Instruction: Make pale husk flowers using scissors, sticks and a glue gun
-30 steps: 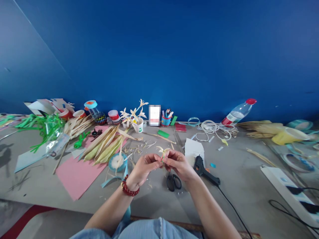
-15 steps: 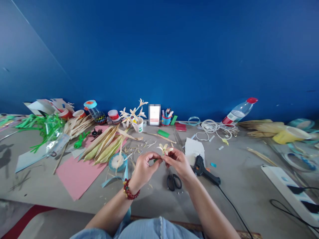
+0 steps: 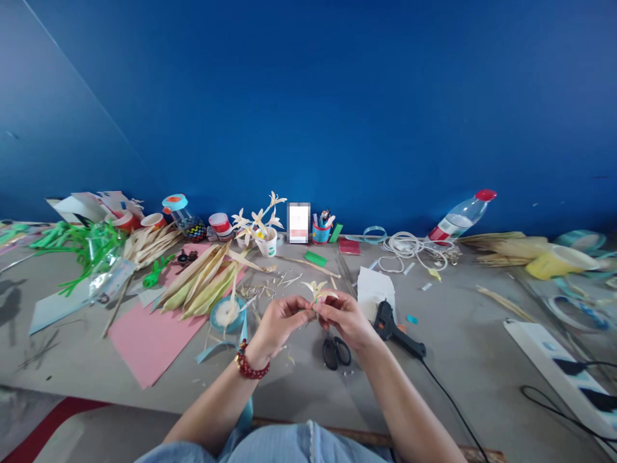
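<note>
Pale straw petals make up the small flower pinched between both hands above the middle of the table. The left hand closes its fingertips on the flower's base from the left, and the right hand grips the same base from the right, so the fingertips of the two hands meet just under the petals. The petals spread upward and away from the person. A red bead bracelet circles the left wrist.

Just below the right hand lie black scissors, flat on the table. To the right of that hand rests a black glue gun, its cord trailing toward the near right edge, and a white sheet of paper sits just beyond it. Left of the left hand is a small blue dish holding something white (what it is cannot be made out), with a pale blue ribbon curling beside it.

Farther left — a pile of long dry husks lying partly over a pink sheet, and green leafy strips beyond. Along the far edge stand a white cup with finished straw flowers, a coil of white cord and a tipped plastic bottle with a red cap — all against the blue wall.
</note>
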### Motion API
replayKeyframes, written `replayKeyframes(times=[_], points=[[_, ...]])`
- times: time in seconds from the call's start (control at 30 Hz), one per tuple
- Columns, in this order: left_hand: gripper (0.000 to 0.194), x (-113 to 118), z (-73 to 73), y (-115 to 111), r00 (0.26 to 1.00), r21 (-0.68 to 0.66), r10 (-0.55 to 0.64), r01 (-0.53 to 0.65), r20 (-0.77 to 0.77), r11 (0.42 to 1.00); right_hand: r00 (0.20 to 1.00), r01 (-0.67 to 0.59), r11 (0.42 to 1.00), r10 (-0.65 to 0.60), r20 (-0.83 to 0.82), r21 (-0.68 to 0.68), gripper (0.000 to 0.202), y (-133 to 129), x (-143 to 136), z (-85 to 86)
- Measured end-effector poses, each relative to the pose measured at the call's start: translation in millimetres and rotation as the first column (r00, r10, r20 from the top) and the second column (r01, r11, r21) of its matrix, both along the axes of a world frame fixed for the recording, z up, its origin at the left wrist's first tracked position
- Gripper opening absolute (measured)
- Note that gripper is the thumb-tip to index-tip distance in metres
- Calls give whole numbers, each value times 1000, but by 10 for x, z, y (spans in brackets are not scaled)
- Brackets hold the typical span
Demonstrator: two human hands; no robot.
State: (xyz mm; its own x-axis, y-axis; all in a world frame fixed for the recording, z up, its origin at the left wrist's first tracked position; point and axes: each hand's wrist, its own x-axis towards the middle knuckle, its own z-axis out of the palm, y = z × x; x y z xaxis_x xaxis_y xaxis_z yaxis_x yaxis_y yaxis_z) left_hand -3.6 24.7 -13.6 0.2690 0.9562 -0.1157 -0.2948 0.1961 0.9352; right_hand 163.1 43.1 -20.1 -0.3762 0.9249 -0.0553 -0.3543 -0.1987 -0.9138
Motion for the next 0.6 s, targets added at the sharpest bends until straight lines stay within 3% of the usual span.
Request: replayKeyframes(times=[0.17,0.43,0.53,0.6], points=[[16,2,-19,1,990,112,13,3,-143,994,999,28,999,-29,26,16,29,11,-25,3],[13,-7,-2,-18,900,330,176,-38,-400,943,990,106,992,-112,91,63,31,25,-58,-16],[14,-4,38,-22,866,389,243,-63,-436,919,983,137,988,-145,111,77,30,20,-70,-11],[16,3,59,-20,897,350,205,-61,-391,935,983,138,987,-147,113,81,30,12,-69,-1]])
